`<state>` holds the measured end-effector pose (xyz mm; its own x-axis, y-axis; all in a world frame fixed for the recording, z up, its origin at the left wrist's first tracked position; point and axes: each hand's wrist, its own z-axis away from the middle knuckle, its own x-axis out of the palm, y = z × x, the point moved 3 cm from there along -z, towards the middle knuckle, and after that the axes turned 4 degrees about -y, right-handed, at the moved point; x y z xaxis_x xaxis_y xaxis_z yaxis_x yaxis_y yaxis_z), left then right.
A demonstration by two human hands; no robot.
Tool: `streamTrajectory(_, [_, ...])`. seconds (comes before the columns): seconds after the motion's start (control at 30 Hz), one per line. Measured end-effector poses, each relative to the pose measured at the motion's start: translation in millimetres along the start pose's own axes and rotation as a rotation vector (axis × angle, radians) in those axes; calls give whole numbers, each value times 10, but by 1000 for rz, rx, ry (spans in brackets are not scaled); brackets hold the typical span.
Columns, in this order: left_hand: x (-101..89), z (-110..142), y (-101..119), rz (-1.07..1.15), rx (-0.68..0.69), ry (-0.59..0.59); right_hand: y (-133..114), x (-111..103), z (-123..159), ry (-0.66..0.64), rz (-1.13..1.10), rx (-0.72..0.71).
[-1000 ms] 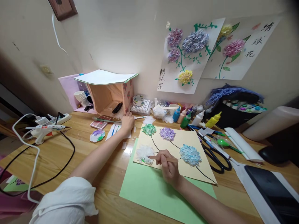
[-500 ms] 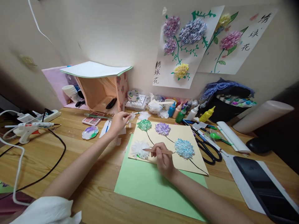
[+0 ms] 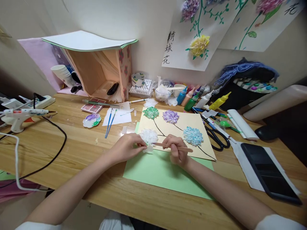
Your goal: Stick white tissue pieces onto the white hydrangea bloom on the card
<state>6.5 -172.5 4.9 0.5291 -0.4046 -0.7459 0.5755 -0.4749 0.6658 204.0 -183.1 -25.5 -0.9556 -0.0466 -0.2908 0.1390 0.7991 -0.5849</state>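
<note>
My left hand point(image 3: 130, 146) pinches a small piece of white tissue paper point(image 3: 148, 149) just in front of the white paper flower point(image 3: 149, 136). In my right hand point(image 3: 177, 148) is a thin wooden stick point(image 3: 188, 149), its tip pointing left toward that flower and the tissue piece. Both hands are over the near edge of a cream card point(image 3: 206, 140), which rests on a green sheet point(image 3: 168, 179). Green point(image 3: 151, 112), purple point(image 3: 170, 117) and blue point(image 3: 193, 136) ruffled flowers stand on the card, with thin dark drawn stems.
Black-handled scissors point(image 3: 217, 139) and a phone point(image 3: 268, 172) lie to the right. Paint bottles point(image 3: 192, 102) and a bowl of white tissue point(image 3: 163, 93) line the back. At left are two brushes point(image 3: 110, 123), a paint palette point(image 3: 91, 120) and a glue gun point(image 3: 19, 118) with cables.
My left hand has come from the tissue scraps at the back to beside the white flower, bringing a tissue piece. My right hand still holds the stick. The view has tilted down.
</note>
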Motion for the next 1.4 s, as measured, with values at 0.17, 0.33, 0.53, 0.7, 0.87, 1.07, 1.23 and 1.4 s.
streamTrajectory(0.17, [21, -34, -35, -115, -30, 43, -130, 80, -67, -212, 83, -178])
streamTrajectory(0.33, [15, -40, -52, -137, -73, 67, -161, 107, -92, -285, 156, -263])
streamTrajectory(0.53, [41, -38, -64, -96, -110, 67, -178, 133, -105, -306, 200, -293])
streamTrajectory(0.7, [13, -41, -71, -101, -128, 71, -141, 189, -106, -313, 223, -260])
streamTrajectory(0.87, [-12, -42, -64, -74, -152, 56, -130, 196, -97, -297, 221, -258])
streamTrajectory(1.07, [-25, -32, -111, -59, -188, 93, -140, 197, -115, -290, 215, -253])
streamTrajectory(1.23, [-119, -51, -280, -99, -254, 218, -126, 206, -121, -297, 235, -224])
streamTrajectory(1.4, [-87, -91, -455, -79, -320, 185, -99, 212, -125, -290, 225, -179])
